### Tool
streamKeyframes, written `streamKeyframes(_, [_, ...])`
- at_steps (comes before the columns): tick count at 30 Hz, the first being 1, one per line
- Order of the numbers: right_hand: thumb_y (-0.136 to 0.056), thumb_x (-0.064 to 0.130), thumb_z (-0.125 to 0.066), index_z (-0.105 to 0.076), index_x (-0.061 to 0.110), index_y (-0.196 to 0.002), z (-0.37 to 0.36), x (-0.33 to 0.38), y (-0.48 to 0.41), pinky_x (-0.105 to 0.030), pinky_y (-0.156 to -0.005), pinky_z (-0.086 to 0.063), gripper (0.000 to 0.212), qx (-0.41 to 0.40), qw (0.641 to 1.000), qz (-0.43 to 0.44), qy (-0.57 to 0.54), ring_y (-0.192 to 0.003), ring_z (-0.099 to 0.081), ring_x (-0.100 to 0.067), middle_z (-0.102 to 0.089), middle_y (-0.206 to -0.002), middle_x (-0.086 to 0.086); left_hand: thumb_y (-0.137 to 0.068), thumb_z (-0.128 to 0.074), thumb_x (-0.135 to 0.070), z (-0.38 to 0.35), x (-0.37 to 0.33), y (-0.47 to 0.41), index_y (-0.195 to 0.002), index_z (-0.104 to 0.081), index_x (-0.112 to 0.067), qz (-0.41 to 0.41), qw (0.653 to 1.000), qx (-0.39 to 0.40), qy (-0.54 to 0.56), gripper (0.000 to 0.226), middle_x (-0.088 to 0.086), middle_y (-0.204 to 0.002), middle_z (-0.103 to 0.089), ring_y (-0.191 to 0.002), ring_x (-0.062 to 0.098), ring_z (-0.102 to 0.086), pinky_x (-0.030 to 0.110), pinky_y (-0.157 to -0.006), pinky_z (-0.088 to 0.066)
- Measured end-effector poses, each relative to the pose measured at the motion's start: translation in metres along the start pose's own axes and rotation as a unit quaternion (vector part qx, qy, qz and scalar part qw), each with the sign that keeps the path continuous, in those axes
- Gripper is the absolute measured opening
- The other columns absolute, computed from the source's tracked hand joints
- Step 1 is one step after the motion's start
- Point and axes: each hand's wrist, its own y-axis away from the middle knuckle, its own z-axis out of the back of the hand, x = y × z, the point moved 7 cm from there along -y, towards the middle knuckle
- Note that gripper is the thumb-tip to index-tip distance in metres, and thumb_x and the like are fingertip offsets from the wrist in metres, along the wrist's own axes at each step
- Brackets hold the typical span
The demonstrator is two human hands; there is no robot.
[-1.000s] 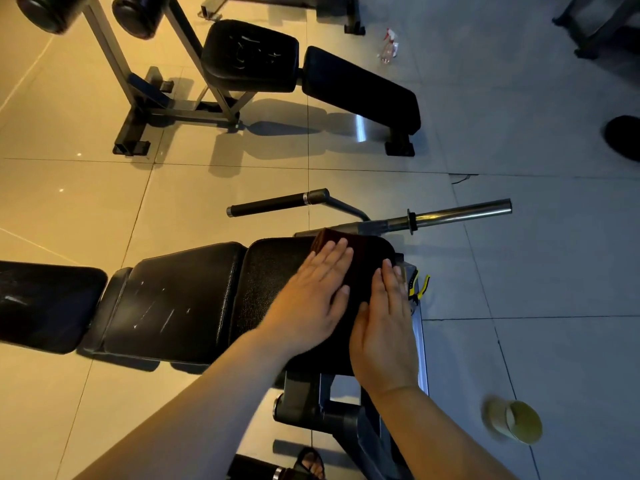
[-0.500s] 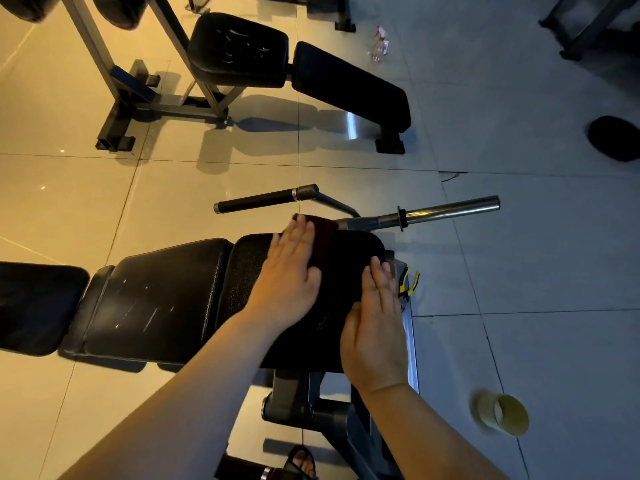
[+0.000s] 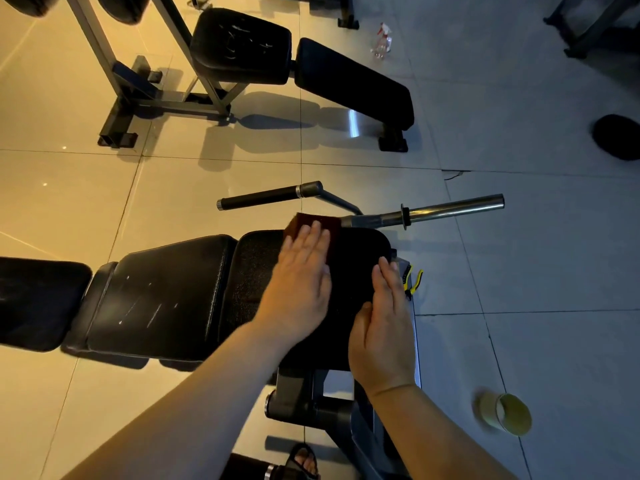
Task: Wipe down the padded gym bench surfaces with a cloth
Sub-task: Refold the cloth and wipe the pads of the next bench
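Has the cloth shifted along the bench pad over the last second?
Yes. The cloth under the left hand has slid left along the pad, away from its right end where the right hand rests, and now overhangs the far edge.

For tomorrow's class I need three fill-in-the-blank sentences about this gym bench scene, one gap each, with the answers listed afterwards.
1. The left hand presses a reddish-brown ___ flat on the bench pad.
2. The pliers beside the right hand have ___ handles.
3. The paper cup on the floor lies on its ___.

Missing words: cloth; yellow; side.
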Motion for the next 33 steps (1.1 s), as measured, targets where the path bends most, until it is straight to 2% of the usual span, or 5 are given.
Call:
streamKeyframes(5, [-0.097, 0.035, -0.025, -0.029, 0.013, -0.156, 0.000, 0.002, 0.000, -0.032, -0.121, -0.019, 0.063, 0.013, 1.000, 0.001, 0.019, -0.154, -0.007, -0.010, -0.020, -0.165, 0.003, -0.100, -0.024, -0.031, -0.011, -0.027, 0.051, -0.159, -0.008, -0.020, -0.150, 0.985, 0.075, -0.038, 0.062, -0.005, -0.166, 0.001, -0.151, 0.005, 0.011, 0.030, -0.124, 0.005])
streamKeyframes(11, [-0.099, 0.027, -0.023, -0.030, 0.011, -0.156, -0.006, 0.006, 0.000, -0.043, -0.124, -0.019, 0.060, 0.020, 0.995, 0.048, 0.090, -0.154, -0.003, -0.010, -0.022, -0.165, -0.001, -0.101, -0.035, -0.024, 0.014, 0.041, 0.033, -0.158, -0.007, -0.019, 0.097, 0.995, -0.017, -0.004, 0.063, -0.002, -0.166, 0.000, -0.151, 0.009, 0.009, 0.039, -0.126, -0.001])
streamKeyframes(17, [-0.098, 0.029, -0.019, -0.030, 0.009, -0.154, -0.009, 0.008, 0.001, -0.046, -0.125, -0.014, 0.060, 0.025, 0.986, 0.073, 0.146, -0.155, -0.010, -0.020, -0.025, -0.164, -0.006, -0.098, -0.025, -0.032, -0.002, -0.006, 0.080, -0.158, -0.005, -0.021, -0.076, 0.995, 0.043, -0.054, 0.064, -0.005, -0.166, 0.003, -0.151, 0.006, 0.013, 0.034, -0.124, 0.003])
streamKeyframes(23, [-0.100, 0.028, -0.020, -0.033, 0.005, -0.153, -0.011, 0.013, -0.001, -0.042, -0.126, -0.010, 0.059, 0.021, 0.979, 0.095, 0.179, -0.154, -0.014, -0.022, -0.028, -0.162, -0.011, -0.102, -0.036, -0.024, 0.020, 0.066, 0.064, -0.159, -0.012, -0.018, 0.147, 0.987, -0.059, 0.025, 0.062, -0.001, -0.166, -0.003, -0.152, 0.009, 0.007, 0.038, -0.125, 0.000])
streamKeyframes(33, [-0.101, 0.027, -0.021, -0.034, 0.005, -0.153, -0.012, 0.014, -0.001, -0.042, -0.126, -0.010, 0.058, 0.029, 0.974, 0.097, 0.200, -0.155, -0.012, -0.020, -0.028, -0.163, -0.010, -0.100, -0.032, -0.028, 0.022, 0.072, 0.074, -0.158, -0.012, -0.022, 0.074, 0.997, -0.026, 0.026, 0.061, -0.007, -0.165, -0.003, -0.151, 0.004, 0.007, 0.037, -0.125, -0.002])
